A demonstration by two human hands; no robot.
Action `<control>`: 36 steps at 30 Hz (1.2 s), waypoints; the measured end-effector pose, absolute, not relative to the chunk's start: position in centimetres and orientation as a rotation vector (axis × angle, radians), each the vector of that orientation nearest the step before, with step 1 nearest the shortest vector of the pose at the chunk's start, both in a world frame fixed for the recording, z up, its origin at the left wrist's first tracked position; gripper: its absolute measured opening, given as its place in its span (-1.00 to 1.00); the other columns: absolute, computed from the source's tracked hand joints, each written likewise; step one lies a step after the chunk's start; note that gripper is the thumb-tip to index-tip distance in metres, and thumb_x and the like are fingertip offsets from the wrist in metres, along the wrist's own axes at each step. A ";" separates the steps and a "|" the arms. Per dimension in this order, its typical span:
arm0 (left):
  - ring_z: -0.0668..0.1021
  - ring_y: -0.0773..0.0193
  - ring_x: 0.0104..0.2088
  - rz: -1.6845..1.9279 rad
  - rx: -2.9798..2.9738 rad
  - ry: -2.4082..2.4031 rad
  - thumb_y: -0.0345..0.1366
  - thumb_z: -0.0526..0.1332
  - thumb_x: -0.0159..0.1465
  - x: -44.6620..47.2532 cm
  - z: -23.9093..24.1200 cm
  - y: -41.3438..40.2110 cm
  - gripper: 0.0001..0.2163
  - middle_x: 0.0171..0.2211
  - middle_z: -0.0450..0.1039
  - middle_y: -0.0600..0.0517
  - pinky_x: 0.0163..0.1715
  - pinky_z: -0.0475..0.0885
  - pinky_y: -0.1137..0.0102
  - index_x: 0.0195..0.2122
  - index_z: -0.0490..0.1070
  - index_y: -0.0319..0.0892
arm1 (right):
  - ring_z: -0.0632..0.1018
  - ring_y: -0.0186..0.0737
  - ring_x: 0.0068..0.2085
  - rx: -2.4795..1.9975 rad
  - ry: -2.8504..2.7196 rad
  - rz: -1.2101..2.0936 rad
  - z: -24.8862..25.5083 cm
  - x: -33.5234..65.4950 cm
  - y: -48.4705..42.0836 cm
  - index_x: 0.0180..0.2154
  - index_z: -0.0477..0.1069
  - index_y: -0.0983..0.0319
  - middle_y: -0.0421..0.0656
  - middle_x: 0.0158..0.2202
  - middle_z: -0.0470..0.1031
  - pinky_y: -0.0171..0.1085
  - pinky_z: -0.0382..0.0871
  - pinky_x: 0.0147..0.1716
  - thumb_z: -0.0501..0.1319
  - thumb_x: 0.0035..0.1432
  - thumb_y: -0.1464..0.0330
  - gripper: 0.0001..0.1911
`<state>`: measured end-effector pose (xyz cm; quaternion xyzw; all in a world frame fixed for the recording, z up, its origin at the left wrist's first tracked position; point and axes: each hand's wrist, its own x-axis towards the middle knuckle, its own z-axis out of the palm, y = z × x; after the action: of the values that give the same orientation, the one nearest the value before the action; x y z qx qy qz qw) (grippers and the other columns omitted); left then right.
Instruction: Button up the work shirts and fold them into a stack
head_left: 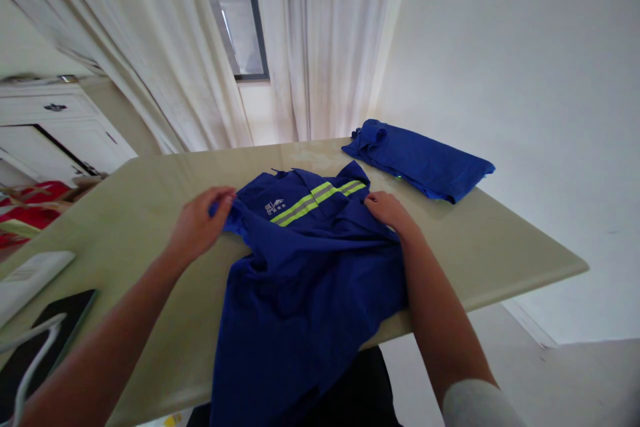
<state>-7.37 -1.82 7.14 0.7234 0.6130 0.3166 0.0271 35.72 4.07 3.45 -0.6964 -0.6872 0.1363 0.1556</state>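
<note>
A blue work jacket (315,260) with a yellow-green and grey reflective stripe and small white print lies rumpled on the table, its lower part hanging over the front edge. My left hand (203,220) is closed on the cloth at the jacket's left side, pinching it between thumb and fingers. On the opposite side, my right hand (389,211) grips the fabric just below the stripe's right end. Some of the right fingertips are hidden against the cloth.
A folded blue garment (425,157) rests at the table's (520,247) back right. To the left lie a white box-like object (33,277), a dark flat device (65,317) and a white cable (43,353). Curtains (330,47) hang behind; a wall stands to the right.
</note>
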 end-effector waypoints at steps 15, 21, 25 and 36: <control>0.53 -0.04 0.14 0.294 2.372 1.414 0.13 0.25 0.28 -12.4 1.0 -0.3 -0.48 0.09 0.48 -0.16 0.27 0.38 0.05 0.10 0.50 -0.13 | 0.60 0.09 0.03 -1.472 -2.328 0.317 1.6 31.1 3.5 -0.07 0.63 0.10 -0.05 -0.05 0.68 0.11 0.23 0.20 0.36 0.27 0.31 -0.80; 0.52 -0.17 0.12 0.656 2.363 1.926 0.03 0.04 0.39 -13.5 -0.1 0.5 -0.50 0.09 0.50 -0.27 0.25 0.36 -0.06 0.11 0.47 -0.24 | 0.59 -0.10 -0.26 -1.405 -1.772 0.418 1.9 34.3 5.1 -0.23 0.59 0.15 -0.15 -0.31 0.64 -0.15 0.41 -0.13 0.21 0.30 0.25 -0.81; 0.46 -0.14 0.22 1.025 2.451 2.042 -0.13 0.02 0.45 -11.2 1.9 -2.2 -0.58 0.16 0.46 -0.26 0.30 0.30 -0.05 0.20 0.42 -0.22 | 0.59 -0.04 -0.20 -1.550 -1.520 0.308 1.7 35.2 5.4 -0.23 0.57 0.17 -0.09 -0.27 0.63 -0.07 0.42 -0.04 0.12 0.35 0.21 -0.72; 0.54 0.11 0.26 0.477 2.785 1.118 -0.31 0.11 0.49 -2.4 -0.4 -17.1 -0.64 0.28 0.49 -0.01 0.29 0.46 0.12 0.26 0.47 0.02 | 0.60 0.01 -0.02 -1.341 -2.316 0.373 2.2 30.5 3.4 -0.07 0.61 0.17 -0.06 -0.08 0.65 -0.04 0.38 0.09 0.33 0.26 0.30 -0.78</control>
<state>-2.41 -17.13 -0.41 0.9154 0.3673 0.1568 0.0514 30.51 3.35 2.16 -0.4845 -0.8364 0.1349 0.2180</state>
